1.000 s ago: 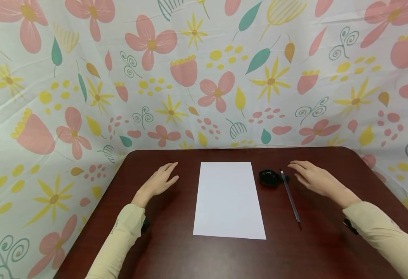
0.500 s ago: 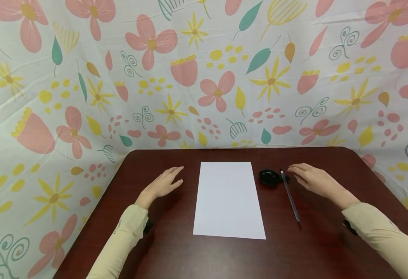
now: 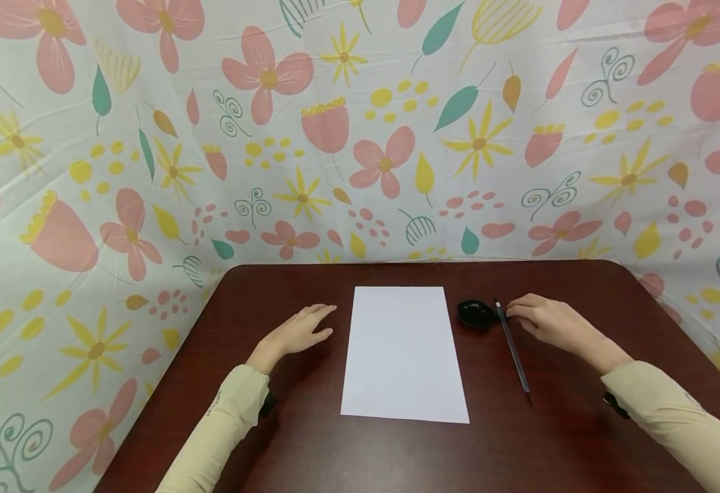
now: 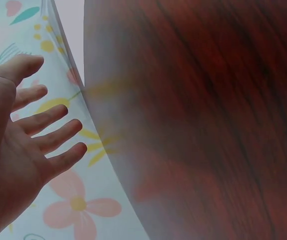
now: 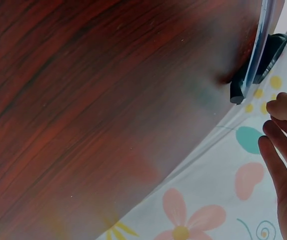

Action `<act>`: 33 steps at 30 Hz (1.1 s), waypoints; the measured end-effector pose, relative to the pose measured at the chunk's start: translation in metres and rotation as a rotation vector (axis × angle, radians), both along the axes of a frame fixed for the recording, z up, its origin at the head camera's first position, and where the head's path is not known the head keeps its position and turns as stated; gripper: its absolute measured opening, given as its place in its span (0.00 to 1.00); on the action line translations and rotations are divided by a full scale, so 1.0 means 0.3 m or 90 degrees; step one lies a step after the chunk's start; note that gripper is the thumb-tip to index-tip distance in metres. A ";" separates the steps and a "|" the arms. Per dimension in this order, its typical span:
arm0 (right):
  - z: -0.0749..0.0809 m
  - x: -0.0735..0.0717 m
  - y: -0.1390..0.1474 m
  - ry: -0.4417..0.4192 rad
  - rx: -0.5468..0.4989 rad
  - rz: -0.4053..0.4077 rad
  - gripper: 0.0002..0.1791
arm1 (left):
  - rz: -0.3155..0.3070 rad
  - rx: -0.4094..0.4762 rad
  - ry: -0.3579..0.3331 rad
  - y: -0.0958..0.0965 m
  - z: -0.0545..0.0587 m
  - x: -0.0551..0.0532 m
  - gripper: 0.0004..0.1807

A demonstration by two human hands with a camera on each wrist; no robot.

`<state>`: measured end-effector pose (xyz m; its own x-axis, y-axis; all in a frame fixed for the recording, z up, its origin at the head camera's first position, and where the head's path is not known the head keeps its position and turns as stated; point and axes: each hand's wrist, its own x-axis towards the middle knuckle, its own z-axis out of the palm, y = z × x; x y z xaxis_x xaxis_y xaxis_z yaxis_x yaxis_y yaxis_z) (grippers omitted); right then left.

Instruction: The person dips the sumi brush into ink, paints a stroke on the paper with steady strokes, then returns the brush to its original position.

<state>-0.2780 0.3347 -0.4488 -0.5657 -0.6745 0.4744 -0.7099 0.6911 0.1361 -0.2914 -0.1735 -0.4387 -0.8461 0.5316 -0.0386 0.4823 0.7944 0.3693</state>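
Note:
My left hand hovers over the table left of a white sheet of paper. In the left wrist view, the fingers of this hand are spread and hold nothing. At the right, my right hand has its fingertips close to a slim, pen-like stick with dark pointed ends. The stick lies across the short handle of a small, rounded black dish. The right wrist view puts the loosely bent fingers of that hand just short of the dish's handle, apart from it.
The dark reddish-brown table has rounded far corners. A white cloth printed with flowers hangs behind it and along the left side. Each sleeve has a dark device strapped under its cuff, such as the left wrist device.
My left hand has moved right and slightly nearer, toward the paper. My right hand has lowered a little beside the stick, its fingers bending more. Paper, dish and stick have stayed put.

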 end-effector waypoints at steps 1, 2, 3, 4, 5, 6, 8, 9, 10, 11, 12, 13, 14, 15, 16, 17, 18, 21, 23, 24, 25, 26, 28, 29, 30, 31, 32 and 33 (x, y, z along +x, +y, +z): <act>-0.001 0.001 -0.002 -0.002 0.002 0.001 0.17 | -0.006 0.000 -0.001 0.003 -0.001 0.002 0.31; -0.001 0.001 -0.004 -0.004 0.003 0.003 0.17 | -0.013 -0.002 0.000 0.007 -0.003 0.005 0.31; -0.003 0.001 -0.004 -0.005 0.004 0.003 0.17 | -0.020 -0.003 0.003 0.010 -0.004 0.007 0.31; -0.003 0.002 -0.006 -0.007 0.005 0.006 0.17 | -0.026 -0.005 0.003 0.012 -0.006 0.009 0.31; -0.004 0.002 -0.007 -0.008 0.005 0.009 0.17 | -0.033 -0.008 0.007 0.015 -0.008 0.011 0.31; -0.005 0.003 -0.009 -0.008 0.006 0.011 0.17 | -0.039 -0.013 0.010 0.018 -0.010 0.013 0.31; -0.008 0.005 -0.012 -0.009 0.006 0.018 0.17 | -0.049 -0.021 0.016 0.025 -0.015 0.015 0.30; -0.009 0.006 -0.013 -0.009 0.007 0.021 0.17 | -0.054 -0.024 0.016 0.029 -0.017 0.016 0.30; -0.011 0.007 -0.015 -0.012 0.005 0.026 0.17 | -0.060 -0.027 0.017 0.032 -0.020 0.016 0.30; -0.013 0.008 -0.017 -0.012 0.006 0.029 0.17 | -0.064 -0.032 0.017 0.036 -0.023 0.017 0.30; -0.014 0.009 -0.019 -0.012 0.006 0.033 0.17 | -0.068 -0.037 0.017 0.040 -0.026 0.018 0.30; -0.015 0.010 -0.020 -0.012 0.007 0.035 0.17 | -0.071 -0.043 0.016 0.044 -0.029 0.020 0.30; -0.016 0.010 -0.021 -0.012 0.009 0.036 0.17 | -0.074 -0.048 0.016 0.047 -0.032 0.021 0.30; -0.017 0.010 -0.023 -0.012 0.010 0.037 0.16 | -0.077 -0.051 0.017 0.050 -0.034 0.023 0.30; -0.018 0.011 -0.024 -0.012 0.011 0.039 0.16 | -0.080 -0.054 0.020 0.053 -0.036 0.024 0.29; -0.018 0.011 -0.025 -0.011 0.014 0.039 0.16 | -0.082 -0.056 0.019 0.056 -0.036 0.026 0.29; -0.019 0.012 -0.026 -0.012 0.016 0.040 0.16 | -0.084 -0.055 0.019 0.059 -0.037 0.028 0.29; -0.023 0.017 -0.028 -0.018 0.021 0.042 0.16 | -0.089 -0.057 0.014 0.064 -0.038 0.032 0.30; -0.028 0.022 -0.030 -0.018 0.024 0.046 0.16 | -0.088 -0.062 0.004 0.067 -0.040 0.034 0.30; -0.030 0.025 -0.032 -0.018 0.027 0.047 0.16 | -0.088 -0.065 -0.002 0.069 -0.041 0.035 0.31; -0.033 0.027 -0.033 -0.018 0.030 0.049 0.15 | -0.087 -0.070 -0.007 0.070 -0.043 0.036 0.31; -0.034 0.030 -0.036 -0.017 0.034 0.051 0.15 | -0.087 -0.073 -0.014 0.072 -0.044 0.037 0.32; -0.035 0.035 -0.041 -0.015 0.039 0.057 0.15 | -0.083 -0.076 -0.027 0.076 -0.046 0.038 0.34; -0.035 0.037 -0.043 -0.016 0.043 0.060 0.15 | -0.083 -0.078 -0.031 0.077 -0.047 0.038 0.35; -0.035 0.040 -0.045 -0.015 0.047 0.062 0.16 | -0.082 -0.083 -0.035 0.078 -0.047 0.039 0.36; -0.035 0.041 -0.047 -0.015 0.048 0.065 0.16 | -0.081 -0.086 -0.039 0.079 -0.048 0.039 0.37; -0.035 0.043 -0.049 -0.014 0.050 0.068 0.16 | -0.079 -0.088 -0.044 0.081 -0.047 0.038 0.38; -0.035 0.044 -0.051 -0.013 0.053 0.070 0.17 | -0.076 -0.093 -0.047 0.082 -0.047 0.038 0.39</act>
